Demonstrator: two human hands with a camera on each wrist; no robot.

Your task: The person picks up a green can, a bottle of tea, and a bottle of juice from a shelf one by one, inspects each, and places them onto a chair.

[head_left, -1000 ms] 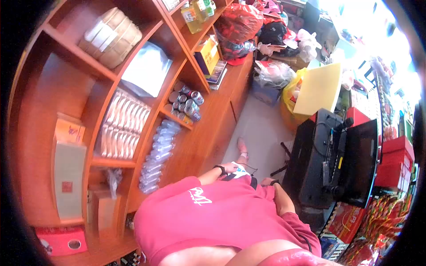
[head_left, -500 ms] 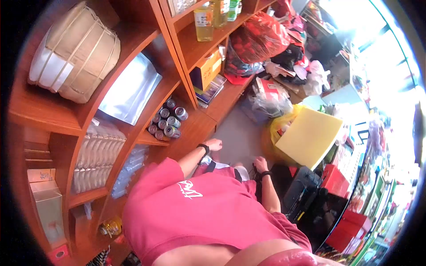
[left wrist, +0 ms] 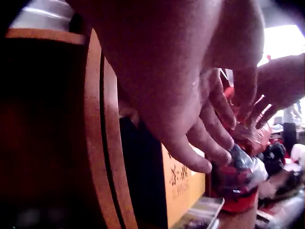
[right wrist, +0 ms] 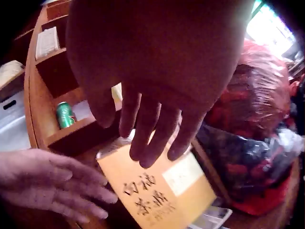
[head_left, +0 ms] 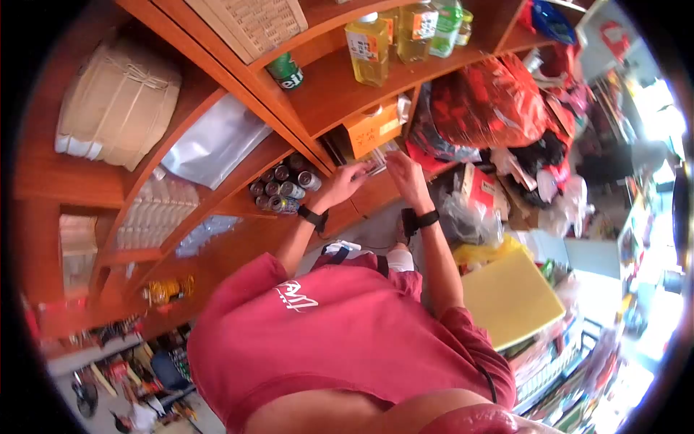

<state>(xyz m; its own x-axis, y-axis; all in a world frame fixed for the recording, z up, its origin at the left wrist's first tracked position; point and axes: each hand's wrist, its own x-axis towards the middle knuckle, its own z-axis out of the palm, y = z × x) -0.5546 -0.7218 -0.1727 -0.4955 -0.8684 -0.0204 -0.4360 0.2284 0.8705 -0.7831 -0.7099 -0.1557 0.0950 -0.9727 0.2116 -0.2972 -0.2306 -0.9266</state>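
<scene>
Crimson shirt (head_left: 340, 325): the person leans in toward the shelves (head_left: 325, 108), both arms stretched ahead.
Left hand (head_left: 345, 182): released, fingers loosely extended, nothing held; it hangs just beside the box.
Right hand (head_left: 408, 177): also empty, fingers pointing down before the box; whether they touch it, I can't tell.
Drink cans (head_left: 282, 189): near the left forearm (head_left: 293, 242); an outward elbow swing might scatter them.
Orange box (head_left: 373, 134): stands in the lower bay, beyond both hands; a one-sided push could tip it.
Booklets (right wrist: 213, 219): flat near its foot; dragging the box might pull them off.
Red bag (head_left: 491, 101): bulges alongside; a brush from the right hand could make it slump.
</scene>
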